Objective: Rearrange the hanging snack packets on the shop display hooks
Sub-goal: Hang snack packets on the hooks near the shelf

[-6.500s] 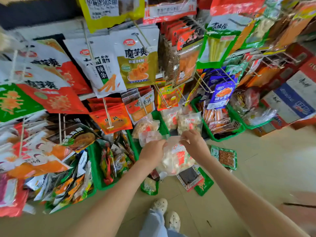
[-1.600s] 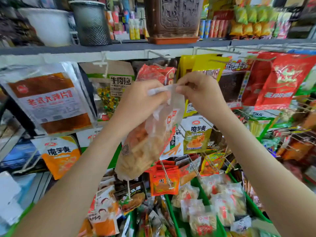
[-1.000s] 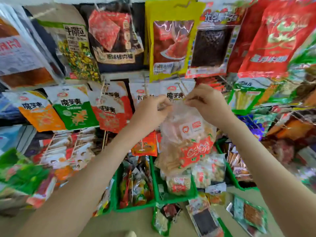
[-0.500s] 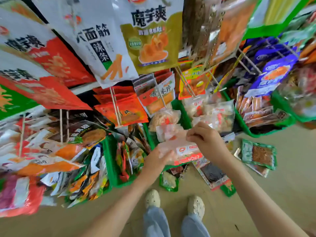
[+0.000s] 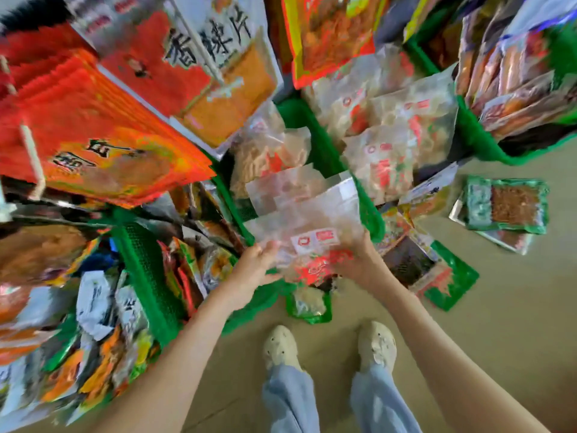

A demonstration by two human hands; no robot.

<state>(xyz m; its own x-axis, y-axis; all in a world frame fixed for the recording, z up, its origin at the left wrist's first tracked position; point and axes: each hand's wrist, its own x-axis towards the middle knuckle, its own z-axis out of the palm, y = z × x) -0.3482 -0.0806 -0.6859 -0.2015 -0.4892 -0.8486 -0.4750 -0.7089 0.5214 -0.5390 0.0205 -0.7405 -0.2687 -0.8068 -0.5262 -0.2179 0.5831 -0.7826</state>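
A clear plastic snack packet with a white-and-red label is held low in front of the person, off any hook, above the near end of a green plastic mesh basket and just over the beige floor. Both hands grasp it: the left hand takes its left edge and the right hand curls round its lower right corner, over the red print, though motion blur hides the exact lie of the fingers. Behind the packet, more clear packets of pale snacks are piled in the basket. Up to the left a thick stack of orange-red foil packets hangs on a white display hook. On the floor lie loose packets: a flat green-bordered one with brown contents to the right, and a small green one just below the hands. At the bottom stand two cream shoes – left, right – under light blue trouser legs.
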